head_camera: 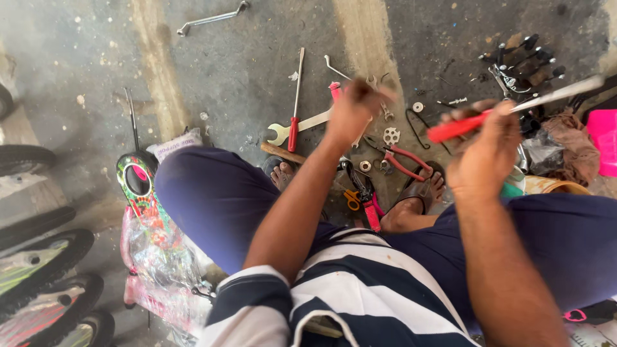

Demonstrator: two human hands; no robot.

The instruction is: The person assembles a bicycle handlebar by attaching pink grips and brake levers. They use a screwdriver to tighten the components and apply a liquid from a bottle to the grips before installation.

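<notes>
My right hand (485,151) is closed around a screwdriver with a red handle (457,126); its metal shaft (558,93) points up to the right. My left hand (353,110) is raised over the tools on the floor, blurred, with fingers curled; whether it holds a small part I cannot tell. Below it lie a second red-handled screwdriver (295,115), an open-ended spanner (289,130) and red-handled pliers (403,160). I sit with knees apart, feet in sandals (421,189).
Concrete floor strewn with small metal parts. A long wrench (212,18) lies far back. Black grips and hardware (524,61) are at the upper right, a rag (572,144) and pink container (604,132) at right. Small wheels (45,283) and a plastic-wrapped colourful part (151,225) are at left.
</notes>
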